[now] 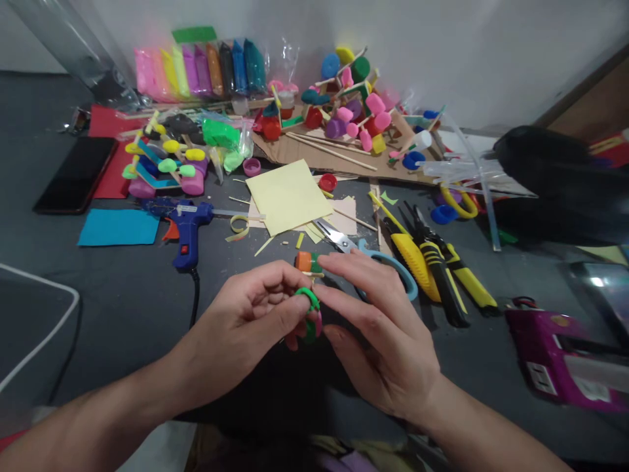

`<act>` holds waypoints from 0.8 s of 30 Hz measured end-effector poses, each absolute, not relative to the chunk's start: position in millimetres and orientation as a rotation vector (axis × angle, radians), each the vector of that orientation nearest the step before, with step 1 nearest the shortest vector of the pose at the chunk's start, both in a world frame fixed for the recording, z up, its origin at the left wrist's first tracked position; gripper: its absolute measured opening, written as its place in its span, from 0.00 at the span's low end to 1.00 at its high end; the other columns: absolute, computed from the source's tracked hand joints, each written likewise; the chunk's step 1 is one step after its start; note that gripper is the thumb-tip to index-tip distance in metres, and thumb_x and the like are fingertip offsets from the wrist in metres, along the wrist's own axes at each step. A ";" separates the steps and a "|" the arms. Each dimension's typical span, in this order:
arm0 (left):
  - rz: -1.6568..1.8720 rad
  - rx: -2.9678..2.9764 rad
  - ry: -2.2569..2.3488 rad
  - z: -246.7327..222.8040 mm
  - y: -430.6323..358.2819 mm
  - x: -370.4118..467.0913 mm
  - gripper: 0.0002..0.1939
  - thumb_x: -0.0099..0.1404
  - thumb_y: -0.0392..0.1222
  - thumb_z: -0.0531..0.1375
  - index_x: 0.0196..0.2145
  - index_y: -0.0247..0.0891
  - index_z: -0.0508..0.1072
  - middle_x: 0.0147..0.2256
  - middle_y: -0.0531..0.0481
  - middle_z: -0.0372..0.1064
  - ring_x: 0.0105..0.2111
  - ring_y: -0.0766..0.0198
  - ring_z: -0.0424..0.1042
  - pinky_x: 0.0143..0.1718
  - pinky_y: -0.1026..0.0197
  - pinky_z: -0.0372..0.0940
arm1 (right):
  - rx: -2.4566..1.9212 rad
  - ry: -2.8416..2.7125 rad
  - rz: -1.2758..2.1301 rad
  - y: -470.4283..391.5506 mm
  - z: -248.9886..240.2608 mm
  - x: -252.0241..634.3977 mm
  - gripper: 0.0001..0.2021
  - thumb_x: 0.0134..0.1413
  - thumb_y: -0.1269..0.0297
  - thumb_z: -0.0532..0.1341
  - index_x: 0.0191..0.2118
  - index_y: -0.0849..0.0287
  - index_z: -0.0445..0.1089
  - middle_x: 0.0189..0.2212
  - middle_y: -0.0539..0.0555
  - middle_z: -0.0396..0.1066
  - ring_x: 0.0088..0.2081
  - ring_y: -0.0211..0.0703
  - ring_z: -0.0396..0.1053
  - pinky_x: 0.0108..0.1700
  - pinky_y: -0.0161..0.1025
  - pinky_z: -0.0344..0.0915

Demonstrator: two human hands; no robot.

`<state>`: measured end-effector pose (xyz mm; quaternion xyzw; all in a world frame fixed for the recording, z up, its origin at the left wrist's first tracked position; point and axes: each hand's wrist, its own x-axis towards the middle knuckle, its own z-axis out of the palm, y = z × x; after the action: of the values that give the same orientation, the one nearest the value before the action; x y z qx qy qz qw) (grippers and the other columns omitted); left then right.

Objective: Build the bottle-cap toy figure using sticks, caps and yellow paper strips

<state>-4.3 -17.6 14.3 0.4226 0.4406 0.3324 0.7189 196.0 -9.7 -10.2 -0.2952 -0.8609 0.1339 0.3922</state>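
Note:
My left hand (265,308) is closed, pinching a small green-and-pink piece (308,300) between thumb and fingers. A curved green rim shows at the piece's top; its lower part is partly hidden by the fingers. My right hand (383,321) is just right of it, with fingers stretched and thumb apart, and nothing in its grasp. Its index fingertip comes close to the piece; whether it touches I cannot tell. Just beyond the hands lie orange and green bottle caps (305,261) with a thin stick beside them. Light-blue-handled scissors (339,236) lie partly behind my right hand.
A blue glue gun (187,223) rests left, its cord running toward me. Yellow paper (289,196) lies mid-table. Cutters and pliers (439,275) sit right, near a purple box (555,360). Cap-and-stick models (354,111), clay packs (201,72) and a phone (76,174) stand farther back.

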 end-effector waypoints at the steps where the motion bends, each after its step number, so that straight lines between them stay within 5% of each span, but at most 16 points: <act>1: 0.739 0.912 0.958 13.9 -16.9 -4.3 0.06 0.71 0.42 0.60 0.37 0.38 0.73 0.28 0.56 0.71 0.28 0.71 0.69 0.31 0.70 0.67 | -0.745 -2.188 0.338 -9.3 -10.2 195.9 0.15 0.62 0.74 0.60 0.54 0.67 0.70 0.56 0.69 0.71 0.61 0.50 0.67 0.65 0.56 0.62; 24: 0.716 0.865 0.954 8.2 -14.2 -5.9 0.03 0.69 0.34 0.61 0.35 0.38 0.74 0.26 0.59 0.71 0.24 0.76 0.68 0.27 0.75 0.65 | -0.743 -2.168 0.387 -10.4 -12.3 195.9 0.15 0.61 0.75 0.60 0.54 0.67 0.70 0.56 0.67 0.71 0.61 0.49 0.67 0.66 0.53 0.62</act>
<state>-5.9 -14.2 8.2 0.3943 0.4349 0.3264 0.7408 195.9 -10.4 -12.3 -0.2935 -0.8559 0.1526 0.3976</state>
